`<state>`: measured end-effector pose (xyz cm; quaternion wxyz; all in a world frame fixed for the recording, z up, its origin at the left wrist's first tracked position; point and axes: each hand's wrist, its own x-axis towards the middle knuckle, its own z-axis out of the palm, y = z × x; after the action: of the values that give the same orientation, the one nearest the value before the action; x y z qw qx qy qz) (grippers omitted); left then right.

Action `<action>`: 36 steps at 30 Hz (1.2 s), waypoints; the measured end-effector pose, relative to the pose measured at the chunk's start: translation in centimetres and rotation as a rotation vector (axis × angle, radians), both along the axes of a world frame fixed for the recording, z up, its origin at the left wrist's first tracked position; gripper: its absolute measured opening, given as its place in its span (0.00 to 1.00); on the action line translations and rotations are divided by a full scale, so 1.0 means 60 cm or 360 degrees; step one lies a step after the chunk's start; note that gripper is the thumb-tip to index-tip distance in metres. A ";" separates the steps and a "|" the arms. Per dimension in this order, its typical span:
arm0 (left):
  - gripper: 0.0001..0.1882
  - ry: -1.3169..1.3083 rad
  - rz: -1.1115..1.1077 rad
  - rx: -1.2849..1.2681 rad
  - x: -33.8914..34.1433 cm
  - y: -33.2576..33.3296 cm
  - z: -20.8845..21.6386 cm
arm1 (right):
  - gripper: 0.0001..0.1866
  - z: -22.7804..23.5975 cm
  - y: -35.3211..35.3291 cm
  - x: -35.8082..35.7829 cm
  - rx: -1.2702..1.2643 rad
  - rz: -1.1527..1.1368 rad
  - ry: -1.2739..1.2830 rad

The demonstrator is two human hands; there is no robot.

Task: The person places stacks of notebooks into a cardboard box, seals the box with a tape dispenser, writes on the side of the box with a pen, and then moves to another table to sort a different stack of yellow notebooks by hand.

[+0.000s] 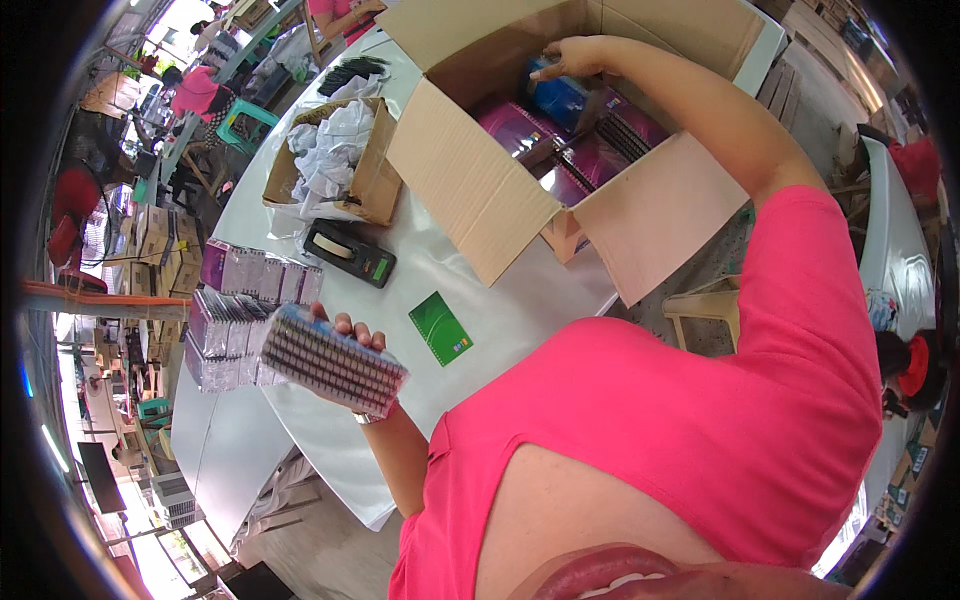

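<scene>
My left hand [350,330] is closed around a plastic-wrapped bundle of spiral notebooks [334,362], its rows of dark wire binding facing up, above the table's left side. My right arm reaches over a large open cardboard box [470,185]. In there, my right hand [582,57] grips the upper part of a blue wrapped notebook bundle [560,101]; part of its hold is hidden. Purple spiral notebook bundles [515,130] lie below and beside it in the box. A green notebook cover [440,328] lies flat on the white table [500,345] between my left hand and the box.
Behind my left hand stand stacks of wrapped purple notebooks [225,335]. A black tape dispenser [350,253] sits near a smaller carton [375,170] full of crumpled plastic. Box flaps stick out toward me. A pale stool [705,312] stands at right; people work beyond the table.
</scene>
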<state>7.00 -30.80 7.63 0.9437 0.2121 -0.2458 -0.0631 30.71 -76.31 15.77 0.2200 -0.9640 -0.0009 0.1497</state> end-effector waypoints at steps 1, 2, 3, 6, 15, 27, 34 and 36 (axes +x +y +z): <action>0.37 -0.0015 -0.0118 -0.0071 0.010 -0.007 0.000 | 0.44 -0.028 -0.030 0.033 0.0040 0.0060 0.0137; 0.37 0.0032 -0.0114 -0.0052 0.016 -0.014 -0.002 | 0.46 -0.071 -0.059 0.046 -0.0112 -0.0049 0.0042; 0.38 0.0086 -0.0085 -0.0010 0.015 -0.011 -0.002 | 0.47 -0.106 -0.062 0.056 -0.0243 -0.0132 -0.0044; 0.38 0.0158 0.0024 0.0071 0.016 -0.008 -0.001 | 0.44 -0.133 -0.089 0.088 -0.0358 -0.0117 -0.0200; 0.36 0.0135 0.0112 0.0085 0.022 -0.009 0.010 | 0.24 -0.015 0.051 0.016 -0.0093 0.0198 -0.0931; 0.36 0.0187 0.0041 -0.0036 0.008 -0.003 -0.007 | 0.54 -0.110 -0.055 0.059 0.0483 -0.0593 -0.0071; 0.37 0.0230 0.0074 -0.0124 -0.003 0.009 0.001 | 0.45 -0.037 -0.034 0.047 0.0048 -0.0260 -0.0524; 0.36 0.0267 0.0135 -0.0136 -0.005 0.008 0.000 | 0.40 0.006 0.017 0.016 -0.0343 -0.0102 -0.0699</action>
<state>6.70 -30.32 7.63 0.9709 0.1760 -0.1593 -0.0300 31.66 -75.30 16.10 0.1152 -0.9908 -0.0022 -0.0713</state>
